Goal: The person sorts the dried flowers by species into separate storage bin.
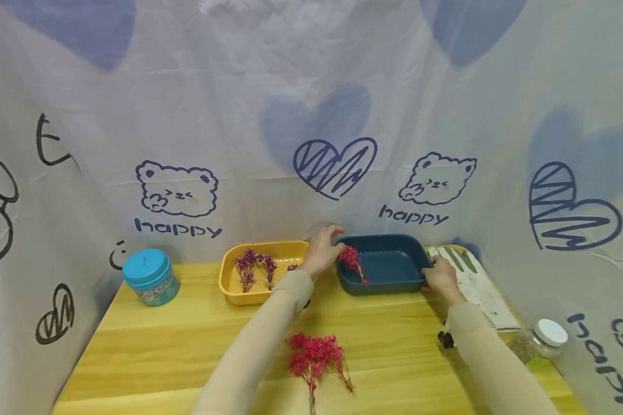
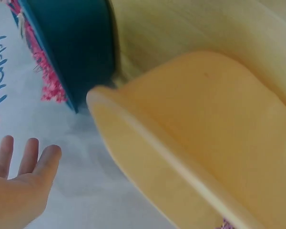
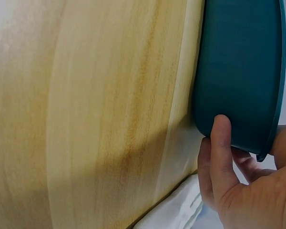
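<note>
Head view: person's L hand (image 1: 319,251) is btwn two trays at the back of the table (image 1: 187,346), just beside the L end of the blue tray (image 1: 394,268). Left wrist view has its fingers mostly straight, spread apart, w/ nothing btwn them; it's clear of the yellow tray's rim there.

R hand (image 1: 442,276) grips the R end of the blue tray: per right wrist view, fingers on the outer wall, one laid nearly straight along it, thumb side up by the rim. Tray sits on the table.

Pink sprig (image 1: 350,257) is at the L end of the blue tray, near L hand; stem slants twd the front wall, & in left wrist view blooms poke out past the rim. Rest of that tray's floor shows bare.

Yellow tray (image 1: 259,298) stands to the L, w/ purple sprigs (image 1: 246,268) inside, partly hidden by L forearm. Pink bunch (image 1: 316,360) lies on the table up front, btwn the forearms, stems twd the person.

Far L: blue tub (image 1: 147,276) w/ lid on. R of the blue tray: white cloth (image 1: 480,294) w/ green leaf shapes, partly behind R hand & forearm; nearer the person, clear jar (image 1: 537,341) w/ white lid, contents too blurry to ID. Printed curtain (image 1: 332,57) (hearts, bears, "happy") hangs behind.
</note>
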Motion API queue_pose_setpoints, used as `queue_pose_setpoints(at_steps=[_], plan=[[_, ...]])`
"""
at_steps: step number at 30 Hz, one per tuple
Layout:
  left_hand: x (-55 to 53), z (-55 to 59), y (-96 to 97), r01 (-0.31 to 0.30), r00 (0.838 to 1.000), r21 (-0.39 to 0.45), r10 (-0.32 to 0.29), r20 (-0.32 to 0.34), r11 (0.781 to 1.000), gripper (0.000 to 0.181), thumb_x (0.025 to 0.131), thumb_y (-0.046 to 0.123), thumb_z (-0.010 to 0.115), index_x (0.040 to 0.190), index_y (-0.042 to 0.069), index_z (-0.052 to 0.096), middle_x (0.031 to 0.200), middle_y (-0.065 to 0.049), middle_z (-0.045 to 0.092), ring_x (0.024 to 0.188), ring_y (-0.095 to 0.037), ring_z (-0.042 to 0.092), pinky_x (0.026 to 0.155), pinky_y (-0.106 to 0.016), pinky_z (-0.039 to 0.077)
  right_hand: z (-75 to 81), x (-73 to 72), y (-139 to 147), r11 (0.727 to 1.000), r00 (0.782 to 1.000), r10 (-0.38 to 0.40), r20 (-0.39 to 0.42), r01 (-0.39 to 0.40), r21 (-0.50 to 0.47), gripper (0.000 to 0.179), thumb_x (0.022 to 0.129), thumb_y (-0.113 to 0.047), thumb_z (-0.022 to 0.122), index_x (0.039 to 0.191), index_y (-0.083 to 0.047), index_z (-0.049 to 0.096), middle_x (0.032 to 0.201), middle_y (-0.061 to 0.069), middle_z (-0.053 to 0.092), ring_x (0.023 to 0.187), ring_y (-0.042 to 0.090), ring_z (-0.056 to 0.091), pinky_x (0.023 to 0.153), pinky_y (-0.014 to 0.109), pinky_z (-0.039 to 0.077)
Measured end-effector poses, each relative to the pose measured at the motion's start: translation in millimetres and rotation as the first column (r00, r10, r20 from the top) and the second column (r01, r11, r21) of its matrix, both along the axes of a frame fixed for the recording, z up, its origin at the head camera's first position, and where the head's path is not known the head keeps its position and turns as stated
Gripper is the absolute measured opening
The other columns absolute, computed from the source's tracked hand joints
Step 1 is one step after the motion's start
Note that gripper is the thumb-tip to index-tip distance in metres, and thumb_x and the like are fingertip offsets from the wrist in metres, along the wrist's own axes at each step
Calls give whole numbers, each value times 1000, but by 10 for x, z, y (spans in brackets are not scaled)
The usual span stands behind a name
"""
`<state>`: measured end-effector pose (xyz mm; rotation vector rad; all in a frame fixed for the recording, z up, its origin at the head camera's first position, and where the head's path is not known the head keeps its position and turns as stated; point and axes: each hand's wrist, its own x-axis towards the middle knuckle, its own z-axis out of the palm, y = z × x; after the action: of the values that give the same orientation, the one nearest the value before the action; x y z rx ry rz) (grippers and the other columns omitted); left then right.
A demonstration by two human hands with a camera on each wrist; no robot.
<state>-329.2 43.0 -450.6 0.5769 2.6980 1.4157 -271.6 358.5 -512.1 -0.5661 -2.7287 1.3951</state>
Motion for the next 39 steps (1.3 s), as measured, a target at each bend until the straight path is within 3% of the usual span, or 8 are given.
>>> queue_pose_setpoints(at_steps=[5, 11, 17, 25, 30, 34, 39], plan=[[94, 70, -165, 36, 999, 21, -36, 9, 999, 60, 103, 22, 65, 159, 14, 45, 159, -15, 50, 147, -38, 48, 123, -56, 44, -7, -6, 2, 1000, 1000, -2, 3, 2, -3, 26, 99, -1, 52, 121, 13, 52, 129, 48, 53, 55, 18, 71, 55, 34, 66], [294, 189, -342, 62, 998, 5, -62, -23, 998, 68, 101, 28, 69, 161, 17, 40, 163, -11, 45, 150, -33, 44, 126, -55, 40, -16, -20, 12, 999, 1000, 13, 23, -12, -30, 30, 100, -2, 50, 127, 13, 50, 136, 47, 50, 55, 14, 71, 58, 33, 66], [530, 252, -500, 125, 991, -77, -129, -40, 989, 68, 101, 34, 70, 161, 18, 42, 166, -9, 43, 154, -32, 40, 128, -55, 37, -1, -2, 13, 1000, 1000, 21, 23, -21, -13, 30, 100, -2, 50, 126, 13, 51, 134, 47, 51, 54, 14, 70, 57, 32, 66], [828, 224, -653, 211, 969, -198, -231, -83, 957, 63, 101, 40, 69, 157, 22, 48, 162, -8, 47, 152, -33, 42, 125, -60, 39, 18, -16, -9, 1000, 999, 17, 34, -16, -23, 30, 101, -2, 50, 126, 14, 50, 135, 48, 49, 55, 14, 72, 59, 33, 67], [1009, 174, -659, 306, 935, -293, -344, -86, 906, 60, 100, 42, 70, 154, 25, 51, 161, -7, 47, 150, -33, 43, 123, -59, 42, 28, -38, 6, 999, 999, 16, 28, -15, -30, 30, 99, -2, 50, 125, 14, 51, 134, 48, 50, 56, 16, 73, 60, 34, 67], [1159, 106, -647, 398, 899, -361, -437, -29, 843, 56, 101, 49, 68, 152, 32, 52, 160, -1, 47, 151, -27, 42, 123, -52, 44, 27, -36, 2, 999, 999, 11, 32, -10, -33, 30, 100, -2, 50, 126, 13, 51, 135, 49, 50, 56, 17, 74, 61, 34, 67], [1282, 13, -632, 521, 825, -431, -564, 31, 737, 52, 100, 47, 69, 148, 33, 55, 154, 4, 49, 146, -20, 46, 121, -42, 47, 39, -8, -30, 999, 1000, 10, 23, -9, -37, 34, 100, -2, 50, 129, 14, 50, 136, 48, 50, 57, 17, 74, 61, 34, 67]])
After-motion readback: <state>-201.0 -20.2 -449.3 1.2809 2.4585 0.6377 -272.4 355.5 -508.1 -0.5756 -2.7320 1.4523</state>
